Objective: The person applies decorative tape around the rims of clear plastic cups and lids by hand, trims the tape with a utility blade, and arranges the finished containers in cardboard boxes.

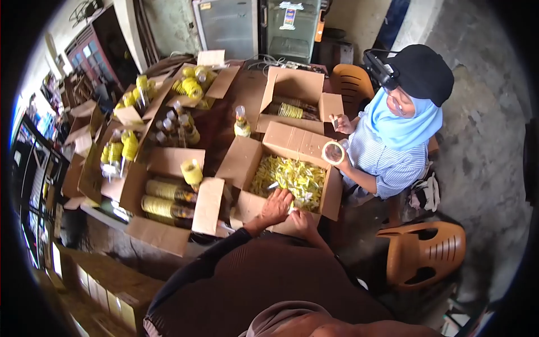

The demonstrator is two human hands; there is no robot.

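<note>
Many bottles already carry yellow bands: some lie in the near-left box, more lie in the far-right box, and 1 banded bottle stands upright between them, towards the middle of the tabletop. Further groups fill the boxes along the left side. The dark-topped bottles left of the middle show less yellow, and I cannot tell whether all of them are banded. A large heap of yellow strips remains loose, so I judge that much is left to handle.

That heap lies in the open strip box, near the right part of the tabletop's near edge. My left hand reaches over the box's near side, its grip loose and fairly wide, the extended fingers touching the near-left part of the heap; whether anything is under them I cannot tell. My right hand is just beside it, at the near wall, its grip narrow and seeming to pinch a small pale strip. Most of the heap lies beyond both grips.

At the right edge, a co-worker holds a round, clear-looking container near the strip box, apart from my 2 hands.
</note>
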